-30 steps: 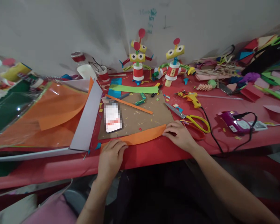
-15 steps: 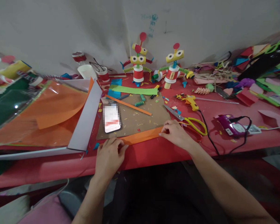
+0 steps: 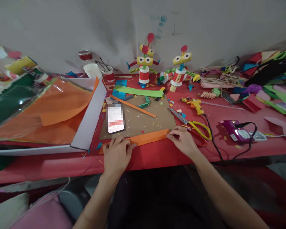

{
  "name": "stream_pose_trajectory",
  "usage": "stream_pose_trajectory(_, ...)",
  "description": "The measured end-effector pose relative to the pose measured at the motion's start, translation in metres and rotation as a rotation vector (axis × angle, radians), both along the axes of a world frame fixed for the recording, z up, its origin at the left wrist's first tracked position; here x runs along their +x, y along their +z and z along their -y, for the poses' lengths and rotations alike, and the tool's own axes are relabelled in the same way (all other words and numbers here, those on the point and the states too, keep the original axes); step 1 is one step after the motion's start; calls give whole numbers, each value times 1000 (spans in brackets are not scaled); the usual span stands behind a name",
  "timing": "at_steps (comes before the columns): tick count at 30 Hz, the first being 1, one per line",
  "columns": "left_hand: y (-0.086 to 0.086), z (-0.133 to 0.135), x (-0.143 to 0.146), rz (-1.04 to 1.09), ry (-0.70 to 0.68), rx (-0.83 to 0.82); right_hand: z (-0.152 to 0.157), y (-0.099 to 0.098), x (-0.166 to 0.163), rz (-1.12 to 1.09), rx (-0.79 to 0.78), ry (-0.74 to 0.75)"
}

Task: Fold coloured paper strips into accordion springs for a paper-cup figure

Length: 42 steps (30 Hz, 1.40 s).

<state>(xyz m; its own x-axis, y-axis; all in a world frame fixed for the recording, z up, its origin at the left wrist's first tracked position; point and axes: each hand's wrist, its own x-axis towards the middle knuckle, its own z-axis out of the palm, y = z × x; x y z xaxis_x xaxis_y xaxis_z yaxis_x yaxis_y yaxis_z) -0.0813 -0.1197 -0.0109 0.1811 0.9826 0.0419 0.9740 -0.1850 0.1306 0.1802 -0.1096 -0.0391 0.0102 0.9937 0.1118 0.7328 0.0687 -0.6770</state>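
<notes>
In front of me a folded-looking orange paper strip (image 3: 149,137) lies along the near edge of a brown cardboard sheet (image 3: 133,124). My left hand (image 3: 116,152) bends its fingers over the strip's left part, thumb near the index finger, and a short end sticks out beyond it. At the other end, my right hand (image 3: 183,140) pinches the strip between thumb and fingers. A thinner orange strip (image 3: 133,106) rests across the cardboard. Beside my right hand lie scissors with yellow handles (image 3: 200,128). A lit phone (image 3: 115,118) is on the cardboard's left side.
Left stands a white box (image 3: 89,117) with orange sheets (image 3: 64,111). Behind are paper-cup figures (image 3: 144,74), a green strip (image 3: 140,91) and a coiled green paper spring (image 3: 145,102). On the right are a yellow glue gun (image 3: 195,105), its black cord and a purple power adapter (image 3: 235,130).
My left hand has shifted slightly right along the strip, so its left end now shows past the hand. My right hand keeps its pinch. The whole view has shifted a little.
</notes>
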Motion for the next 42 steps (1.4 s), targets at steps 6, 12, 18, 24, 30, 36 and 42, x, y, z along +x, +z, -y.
stream_pose_trajectory(6,2,-9,-2,-35,-74,-32,-3,6,-4,82,-9,0)
stream_pose_trajectory(12,3,-17,-5,-59,-96,-59,-5,4,-3,194,27,25)
stream_pose_trajectory(18,4,-15,-3,-65,-89,-16,12,6,-21,476,217,223)
stream_pose_trajectory(24,1,-14,-8,-29,-69,-7,36,4,-45,552,154,282)
stream_pose_trajectory(30,-9,-8,-43,144,-100,-17,45,10,-51,616,90,284)
stream_pose_trajectory(36,-15,0,-60,241,-66,-27,45,10,-53,624,80,286)
stream_pose_trajectory(42,-19,-1,-66,321,0,17,45,7,-53,612,98,276)
